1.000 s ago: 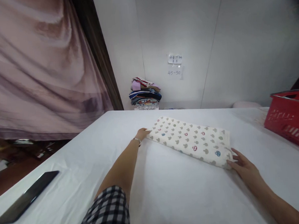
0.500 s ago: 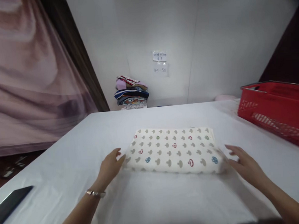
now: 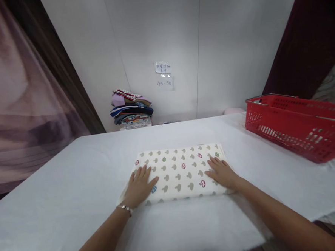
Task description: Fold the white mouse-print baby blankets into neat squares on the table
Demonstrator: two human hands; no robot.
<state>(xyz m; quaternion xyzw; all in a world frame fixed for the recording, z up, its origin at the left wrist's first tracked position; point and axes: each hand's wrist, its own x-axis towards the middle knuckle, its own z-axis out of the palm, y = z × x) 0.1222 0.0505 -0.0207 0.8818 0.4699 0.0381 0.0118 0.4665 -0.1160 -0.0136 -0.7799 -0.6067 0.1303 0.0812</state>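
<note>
A folded white cloth [image 3: 178,176] printed with grey, red, green and blue mushrooms lies on the white-covered table [image 3: 179,227]. My left hand [image 3: 141,186] rests flat on the cloth's left part, fingers spread and pointing away from me; a silver bracelet circles that wrist. On the right part lies my right hand [image 3: 222,173], palm down with its fingers apart. Neither hand grips the fabric. The cloth under both palms is hidden.
At the back left, against the wall, is a stack of folded fabrics [image 3: 131,109]. A red plastic basket [image 3: 287,127] stands at the table's right. Two paper signs [image 3: 163,75] hang on the wall. A pink curtain [image 3: 18,104] hangs at the left.
Both hands have moved from beside the cloth's left and right edges onto its top, lying flat. The view has turned slightly right, and the dark flat object at the left is out of sight.
</note>
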